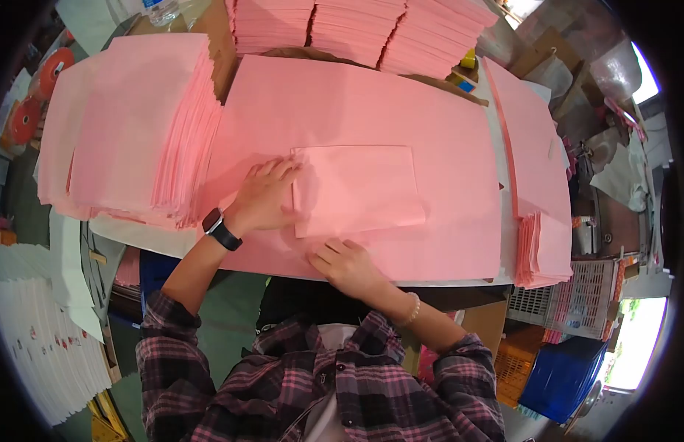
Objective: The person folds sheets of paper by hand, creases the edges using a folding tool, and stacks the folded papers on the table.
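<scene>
A folded pink paper piece [360, 184] lies on a large pink paper sheet [445, 250] in the middle of the table. My left hand [264, 195] rests palm down on the folded piece's left edge. Its fingers are spread, and the thumb points toward the lower left corner. Just below the lower edge, my right hand [345, 264] is over the large sheet, apart from the folded piece. Its fingers are bent and a little apart, and I see nothing in them.
A tall stack of pink paper [135, 125] stands at the left. More pink stacks [349, 29] line the back. At the right are a long pink pile [530, 147] and a smaller folded stack [544, 250]. A grey plastic crate [570, 302] sits below.
</scene>
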Tool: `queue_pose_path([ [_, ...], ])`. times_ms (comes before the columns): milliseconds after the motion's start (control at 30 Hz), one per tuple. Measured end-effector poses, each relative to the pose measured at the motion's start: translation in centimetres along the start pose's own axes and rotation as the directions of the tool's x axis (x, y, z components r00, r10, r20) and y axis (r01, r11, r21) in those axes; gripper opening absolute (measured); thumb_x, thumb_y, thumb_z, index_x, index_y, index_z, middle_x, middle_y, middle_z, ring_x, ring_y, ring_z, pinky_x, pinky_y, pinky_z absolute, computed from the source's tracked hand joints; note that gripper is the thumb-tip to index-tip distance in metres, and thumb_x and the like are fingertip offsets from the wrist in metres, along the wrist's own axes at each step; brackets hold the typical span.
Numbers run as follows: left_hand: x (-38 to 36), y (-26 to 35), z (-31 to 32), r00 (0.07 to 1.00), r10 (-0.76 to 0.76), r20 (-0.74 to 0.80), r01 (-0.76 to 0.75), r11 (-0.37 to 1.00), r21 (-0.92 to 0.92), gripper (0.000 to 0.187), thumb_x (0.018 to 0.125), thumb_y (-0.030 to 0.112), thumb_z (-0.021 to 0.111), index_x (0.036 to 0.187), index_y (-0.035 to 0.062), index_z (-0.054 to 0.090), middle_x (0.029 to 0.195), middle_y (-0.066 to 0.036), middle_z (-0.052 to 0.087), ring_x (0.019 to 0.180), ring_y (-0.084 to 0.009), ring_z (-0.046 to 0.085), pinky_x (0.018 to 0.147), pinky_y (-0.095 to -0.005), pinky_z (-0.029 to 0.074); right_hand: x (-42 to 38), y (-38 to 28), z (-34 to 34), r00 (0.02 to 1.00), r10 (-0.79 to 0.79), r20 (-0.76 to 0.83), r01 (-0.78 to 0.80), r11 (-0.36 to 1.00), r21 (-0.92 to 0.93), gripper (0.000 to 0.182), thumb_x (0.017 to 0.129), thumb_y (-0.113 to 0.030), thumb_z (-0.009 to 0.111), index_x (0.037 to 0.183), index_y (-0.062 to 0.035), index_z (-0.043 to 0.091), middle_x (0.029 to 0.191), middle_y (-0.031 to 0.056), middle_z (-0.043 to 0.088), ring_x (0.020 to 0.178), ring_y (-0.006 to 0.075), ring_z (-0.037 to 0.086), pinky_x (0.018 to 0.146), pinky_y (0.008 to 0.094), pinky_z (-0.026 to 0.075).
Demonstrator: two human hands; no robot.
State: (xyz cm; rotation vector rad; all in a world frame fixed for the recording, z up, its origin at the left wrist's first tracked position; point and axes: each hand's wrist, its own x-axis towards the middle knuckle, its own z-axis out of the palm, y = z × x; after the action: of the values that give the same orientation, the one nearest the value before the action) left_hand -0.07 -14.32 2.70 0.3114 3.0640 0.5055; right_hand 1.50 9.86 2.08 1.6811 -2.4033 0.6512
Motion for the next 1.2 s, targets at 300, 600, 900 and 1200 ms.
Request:
queue_pose_path([
  [300, 0.2, 0.4, -0.6, 0.991, 0.062, 0.118, -0.069, 0.996, 0.058, 0.123, 0.053, 0.059, 0.083, 0.147, 0.0007, 0.029, 0.152, -0.020, 0.030, 0.141, -0.0380, 0.027, 0.113, -0.0502, 0.025, 2.1, -1.0, 2.5, 0.731, 0.675, -0.096, -0.599, 0.703, 0.384, 0.010, 0.083, -0.011, 0.061, 0.083, -0.0014, 0.065, 0.079, 0.0166, 0.064, 0.071, 0.0338, 0.063, 0.064, 0.0407, 0.050],
  [600, 0.3, 1.2, -0.7, 0.997, 0.046, 0.060, -0.050, 0.997, 0.064, 0.117, 0.056, 0.052, 0.085, 0.145, -0.0007, 0.031, 0.149, -0.020, 0.033, 0.139, -0.0391, 0.030, 0.114, -0.0491, 0.026, -11.6, 10.9, -8.2, 0.355, 0.763, -0.540, -0.928, 0.360, -0.101, 0.013, 0.085, -0.013, 0.061, 0.093, -0.0031, 0.060, 0.088, 0.0114, 0.065, 0.074, 0.0344, 0.064, 0.061, 0.0448, 0.051],
  [900, -5.5, 11.1, 1.4, 0.873, 0.066, 0.484, 0.485, -0.234, -0.843, 0.035, 0.100, 0.025, 0.053, 0.125, -0.0008, 0.051, 0.120, -0.014, 0.062, 0.115, -0.0235, 0.058, 0.103, -0.0374, 0.044, -6.8, 9.9, -8.2, 0.968, 0.238, 0.078, -0.210, 0.940, -0.270, 0.030, 0.084, -0.013, 0.056, 0.113, -0.0036, 0.057, 0.083, 0.0056, 0.062, 0.063, 0.0264, 0.061, 0.049, 0.0371, 0.050],
  [1200, -5.1, 10.4, 5.8, 0.867, -0.182, 0.465, 0.390, -0.335, -0.858, 0.029, 0.099, 0.019, 0.053, 0.119, -0.0020, 0.056, 0.111, -0.011, 0.064, 0.104, -0.0196, 0.062, 0.087, -0.0341, 0.052, -4.2, 2.2, -7.2, 0.893, 0.269, 0.361, -0.368, 0.898, 0.242, 0.040, 0.084, -0.022, 0.069, 0.119, -0.0084, 0.056, 0.086, 0.0083, 0.069, 0.073, 0.0273, 0.069, 0.060, 0.0358, 0.054],
])
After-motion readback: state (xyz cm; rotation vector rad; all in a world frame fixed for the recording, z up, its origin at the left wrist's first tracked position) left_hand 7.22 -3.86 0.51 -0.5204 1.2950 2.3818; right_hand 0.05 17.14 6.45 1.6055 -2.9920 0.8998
